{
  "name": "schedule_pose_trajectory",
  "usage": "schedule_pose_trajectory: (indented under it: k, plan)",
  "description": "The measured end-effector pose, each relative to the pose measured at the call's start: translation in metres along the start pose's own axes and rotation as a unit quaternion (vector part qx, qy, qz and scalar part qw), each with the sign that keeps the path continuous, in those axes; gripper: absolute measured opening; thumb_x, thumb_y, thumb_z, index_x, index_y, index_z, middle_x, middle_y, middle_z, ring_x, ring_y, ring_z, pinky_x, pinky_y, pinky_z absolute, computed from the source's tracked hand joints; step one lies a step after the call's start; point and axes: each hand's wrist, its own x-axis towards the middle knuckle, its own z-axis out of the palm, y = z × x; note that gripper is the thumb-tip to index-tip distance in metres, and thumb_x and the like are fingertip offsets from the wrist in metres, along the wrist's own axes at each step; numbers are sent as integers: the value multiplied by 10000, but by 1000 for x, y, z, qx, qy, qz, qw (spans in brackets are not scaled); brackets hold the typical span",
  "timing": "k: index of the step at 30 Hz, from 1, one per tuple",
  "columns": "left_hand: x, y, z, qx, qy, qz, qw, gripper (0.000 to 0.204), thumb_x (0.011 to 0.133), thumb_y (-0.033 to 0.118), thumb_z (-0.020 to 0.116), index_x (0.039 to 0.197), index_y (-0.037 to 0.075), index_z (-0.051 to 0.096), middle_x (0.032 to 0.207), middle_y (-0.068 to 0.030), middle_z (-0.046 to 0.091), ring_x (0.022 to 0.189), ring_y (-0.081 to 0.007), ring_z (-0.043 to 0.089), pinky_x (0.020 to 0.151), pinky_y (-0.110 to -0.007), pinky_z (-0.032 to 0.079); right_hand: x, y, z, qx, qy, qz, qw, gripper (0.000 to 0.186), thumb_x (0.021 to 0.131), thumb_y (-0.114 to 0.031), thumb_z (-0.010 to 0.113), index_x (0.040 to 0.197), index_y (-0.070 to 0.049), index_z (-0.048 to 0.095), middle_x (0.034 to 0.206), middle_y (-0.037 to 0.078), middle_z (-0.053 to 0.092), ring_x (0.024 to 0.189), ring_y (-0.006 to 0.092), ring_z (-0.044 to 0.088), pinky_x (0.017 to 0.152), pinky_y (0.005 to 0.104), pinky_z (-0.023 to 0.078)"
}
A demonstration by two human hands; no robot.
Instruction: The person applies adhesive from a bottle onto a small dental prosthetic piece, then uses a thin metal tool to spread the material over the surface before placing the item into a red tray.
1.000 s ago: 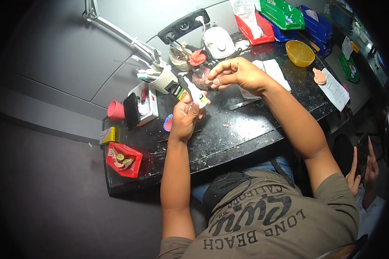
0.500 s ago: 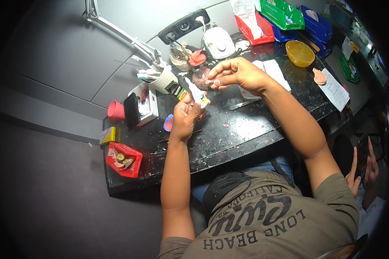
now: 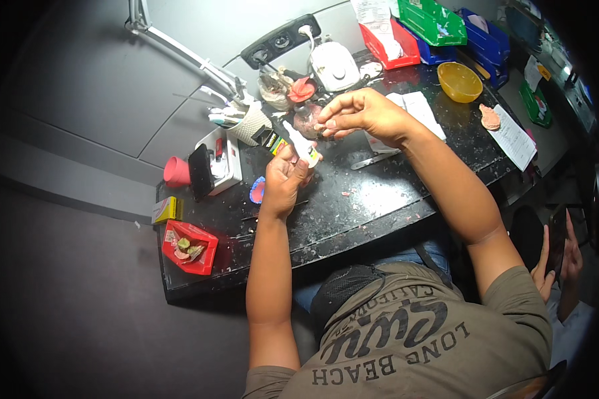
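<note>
The left hand [image 3: 285, 181] has its fingers closed around a small white bottle [image 3: 302, 147], the nozzle pointing up and away. Just above the nozzle, the right hand [image 3: 363, 114] pinches something too small to tell, over the black worktop [image 3: 353, 206].

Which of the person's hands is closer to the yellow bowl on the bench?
Right. The right hand hovers just left of the yellow bowl, with white papers between them. The left hand, holding a small white bottle, sits farther left and lower.
</note>
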Motion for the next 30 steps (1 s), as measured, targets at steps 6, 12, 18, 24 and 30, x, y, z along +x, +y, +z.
schedule_pose_trajectory:
  k: [6, 12, 18, 24, 30]
  plan:
    - [-2, -2, -2, 24, 8, -2, 1000, 513, 954, 292, 668, 1317, -30, 502, 1033, -56, 664, 695, -42, 481, 580, -195, 360, -5, -10, -4, -66, -5, -19, 998, 218, 894, -88, 700, 1089, 10, 694, 1011, 89, 720, 925, 155, 688, 843, 297, 545]
    - [-2, -1, 4, 33, 6, 4, 999, 545, 951, 336, 662, 1305, -46, 502, 1014, -76, 655, 631, -45, 430, 567, -203, 352, -68, -80, -94, -387, 206, -107, 893, 243, 858, -144, 750, 1035, 17, 711, 963, 92, 730, 891, 155, 678, 824, 315, 532]
    - [-2, 3, 9, 25, -8, -3, 1000, 421, 976, 221, 637, 1286, -39, 523, 996, -41, 642, 641, -11, 437, 546, -175, 320, -72, -81, -182, -653, 296, 250, 650, 141, 794, -91, 714, 907, -9, 732, 919, 214, 723, 848, 298, 722, 749, 383, 562]
    - [-4, 6, 10, 34, -9, -9, 999, 363, 983, 177, 618, 1274, -26, 540, 970, -13, 622, 649, -8, 436, 559, -171, 317, -55, -48, -205, -708, 257, 284, 594, 256, 787, -69, 666, 982, 96, 689, 1062, 316, 657, 1022, 416, 663, 861, 453, 539]
    - [-5, 5, 8, 27, -14, -5, 1000, 348, 982, 178, 620, 1258, -24, 555, 942, 4, 598, 659, -7, 434, 566, -174, 315, -55, -48, -212, -716, 261, 291, 578, 198, 763, -36, 644, 917, 74, 703, 1010, 296, 679, 968, 398, 685, 830, 445, 544]
